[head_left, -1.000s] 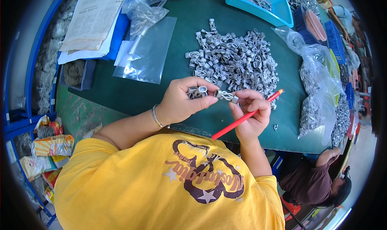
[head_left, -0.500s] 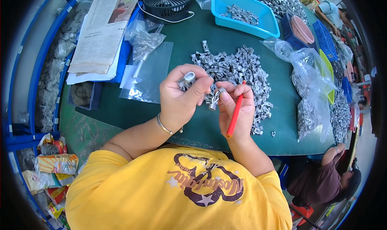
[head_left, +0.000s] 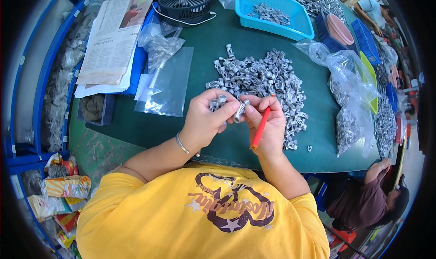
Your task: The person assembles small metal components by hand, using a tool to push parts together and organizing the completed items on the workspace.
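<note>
Held above the green bench (head_left: pixel 195 72), just in front of the heap of small metal fittings (head_left: pixel 263 79). Left hand (head_left: pixel 205 120), grip closed on a few metal fittings (head_left: pixel 217 102) pinched at the fingertips. Right hand (head_left: pixel 269 125), grip closed on one fitting (head_left: pixel 240 110) between thumb and forefinger, with a red pencil (head_left: pixel 260 128) tucked under the fingers. Fingertips of both hands nearly touching.

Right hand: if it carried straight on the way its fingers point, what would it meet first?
The right hand, holding a red stick, points up-left at the left hand. It would meet the small metal part pinched between them, then the left hand's fingers; depth is unclear.
</note>
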### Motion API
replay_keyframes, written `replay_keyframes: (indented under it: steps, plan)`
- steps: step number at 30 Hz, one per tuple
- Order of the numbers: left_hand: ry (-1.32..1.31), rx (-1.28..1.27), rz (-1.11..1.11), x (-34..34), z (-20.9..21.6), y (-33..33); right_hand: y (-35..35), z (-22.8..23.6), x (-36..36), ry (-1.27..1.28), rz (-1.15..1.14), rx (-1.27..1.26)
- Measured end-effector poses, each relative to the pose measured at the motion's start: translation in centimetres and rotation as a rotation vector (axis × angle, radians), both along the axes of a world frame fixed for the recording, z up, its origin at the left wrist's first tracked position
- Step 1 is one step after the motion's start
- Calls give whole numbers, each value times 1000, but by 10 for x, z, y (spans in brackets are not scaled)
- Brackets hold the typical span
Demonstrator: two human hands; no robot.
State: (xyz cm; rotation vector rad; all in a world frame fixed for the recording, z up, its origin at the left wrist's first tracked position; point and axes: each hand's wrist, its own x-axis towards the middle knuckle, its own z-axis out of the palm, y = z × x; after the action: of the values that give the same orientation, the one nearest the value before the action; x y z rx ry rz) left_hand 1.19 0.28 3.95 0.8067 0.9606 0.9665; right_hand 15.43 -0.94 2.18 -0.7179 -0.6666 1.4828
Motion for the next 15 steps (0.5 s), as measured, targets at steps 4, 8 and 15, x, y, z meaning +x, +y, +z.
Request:
replay_keyframes:
  steps: [4,8,15]
  plan:
    - [-56,476,265,9,0,1,4,0,-9,134,39,-100]
    - [131,839,315,8,5,7,5,7,-16,191,15,-141]
    - [302,944,370,12,-3,7,3,-3,-13,225,81,-112]
